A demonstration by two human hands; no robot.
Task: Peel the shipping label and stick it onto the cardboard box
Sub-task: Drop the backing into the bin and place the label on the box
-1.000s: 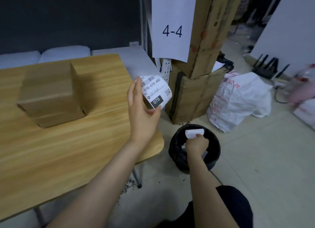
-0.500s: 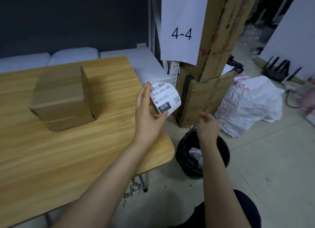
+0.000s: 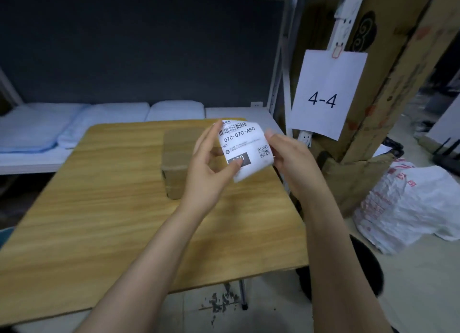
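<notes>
A white shipping label [image 3: 245, 143] with a barcode, "070-070-A80" and a QR code curls in the air above the wooden table [image 3: 112, 220]. My left hand [image 3: 211, 168] pinches its lower left part, thumb over the dark printed block. My right hand [image 3: 288, 158] touches the label's right edge with its fingertips. A small brown cardboard box [image 3: 176, 163] stands on the table right behind my left hand, partly hidden by it.
A black waste bin [image 3: 368, 265] sits on the floor to the right of the table, mostly behind my right arm. Tall cardboard cartons [image 3: 388, 83] with a "4-4" sheet [image 3: 323, 93], a white sack [image 3: 408, 208] and a shelf with pillows [image 3: 99, 118] surround the table.
My right hand dropped the white backing into the bin, then rose to the label's right edge. My left hand carried the label left over the table, in front of the box. The camera turned left.
</notes>
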